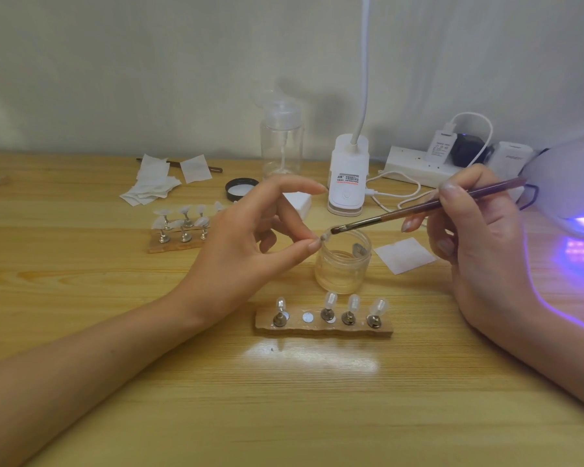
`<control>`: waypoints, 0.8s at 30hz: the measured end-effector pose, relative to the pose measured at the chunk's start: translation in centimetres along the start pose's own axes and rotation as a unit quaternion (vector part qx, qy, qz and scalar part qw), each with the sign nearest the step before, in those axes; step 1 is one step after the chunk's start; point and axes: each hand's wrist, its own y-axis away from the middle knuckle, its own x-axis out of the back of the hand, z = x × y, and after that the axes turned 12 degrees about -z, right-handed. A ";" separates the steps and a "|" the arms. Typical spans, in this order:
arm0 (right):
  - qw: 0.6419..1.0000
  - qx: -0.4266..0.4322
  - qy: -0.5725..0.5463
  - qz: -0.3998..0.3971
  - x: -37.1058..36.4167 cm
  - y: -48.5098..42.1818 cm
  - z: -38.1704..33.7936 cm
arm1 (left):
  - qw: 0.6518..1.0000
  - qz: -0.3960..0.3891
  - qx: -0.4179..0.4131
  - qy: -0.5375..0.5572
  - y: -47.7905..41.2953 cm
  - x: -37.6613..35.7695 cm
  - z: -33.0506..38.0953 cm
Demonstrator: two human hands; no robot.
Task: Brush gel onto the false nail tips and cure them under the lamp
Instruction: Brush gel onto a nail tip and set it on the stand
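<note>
Brushing is the step in hand: the left hand (250,237) pinches one false nail tip (324,236) between thumb and finger above the open gel jar (343,264), while the right hand (479,237) grips the brush (418,208), its bristles touching the tip. Four more tips stand on the holder strip (324,328) at six o'clock of the jar, with one seat bare. Next, I judge, the coated tip must travel level to the curing lamp (573,183), which glows violet at three o'clock. The clip lamp's label (348,179) is too small to read.
</note>
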 end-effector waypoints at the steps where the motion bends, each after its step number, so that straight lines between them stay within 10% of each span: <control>1: 1.000 0.005 -0.007 0.000 0.0 0.0 0.0 | 1.000 -0.001 0.000 0.001 0.0 0.0 0.0; 24: 0.999 0.000 0.016 -0.034 -0.2 0.2 -0.1 | 1.000 -0.003 0.002 0.006 0.0 0.1 0.0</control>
